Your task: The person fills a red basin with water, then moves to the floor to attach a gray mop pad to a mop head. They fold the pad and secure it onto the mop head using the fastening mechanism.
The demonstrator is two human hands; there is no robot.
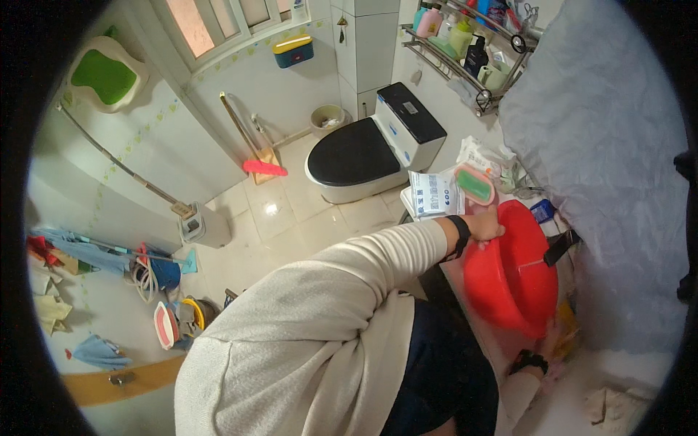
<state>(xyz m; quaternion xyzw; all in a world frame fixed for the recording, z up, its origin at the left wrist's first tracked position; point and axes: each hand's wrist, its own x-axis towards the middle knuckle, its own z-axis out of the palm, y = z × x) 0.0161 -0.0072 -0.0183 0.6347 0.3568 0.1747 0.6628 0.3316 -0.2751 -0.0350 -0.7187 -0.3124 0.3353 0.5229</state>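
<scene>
A large red basin point(502, 280) is tilted on its side at the right, its hollow partly turned toward the grey cover. My left hand point(486, 224), with a dark band at the wrist, is closed round its upper rim. At the basin's lower end, my right hand point(547, 341) grips the edge; its fingers are blurred and partly hidden. Beside the basin a black spout point(561, 247) juts in, with a thin pale streak at its tip. Close to my left hand lie a green and pink oval dish point(475, 184) and a white printed packet point(436, 195).
A toilet with a black lid point(356, 151) stands beyond my left arm. A rack of bottles point(465, 54) hangs on the wall above. A grey plastic cover point(611, 160) drapes along the right. A broom with pink bristles point(265, 168) and a white bin point(207, 227) stand farther left.
</scene>
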